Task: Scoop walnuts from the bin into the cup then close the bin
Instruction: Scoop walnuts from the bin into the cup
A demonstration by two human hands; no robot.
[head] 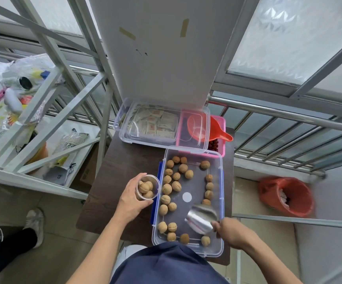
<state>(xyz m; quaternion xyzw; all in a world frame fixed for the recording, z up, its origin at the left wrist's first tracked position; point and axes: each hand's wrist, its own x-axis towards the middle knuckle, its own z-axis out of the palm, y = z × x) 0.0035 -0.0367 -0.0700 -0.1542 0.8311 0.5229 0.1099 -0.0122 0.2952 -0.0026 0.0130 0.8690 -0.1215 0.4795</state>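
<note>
A clear plastic bin [221,203] with blue side clips stands open on the small dark table [112,181], with several walnuts [176,186] spread over its floor. My left hand [130,198] holds a clear cup [148,187] with a few walnuts in it, just left of the bin's left wall. My right hand [230,232] grips the handle of a metal scoop [202,219], which lies low inside the bin near its right front part, mouth pointing away from me. The scoop looks empty. The clear lid [164,128] rests on the containers behind the bin.
Behind the bin lie a clear box of packets [125,138] and a pink container [221,148] with an orange scoop [217,132] and red fruit. A metal shelf frame [49,111] stands left, an orange waste bin [286,196] right. Another person's shoe [34,222] is at left.
</note>
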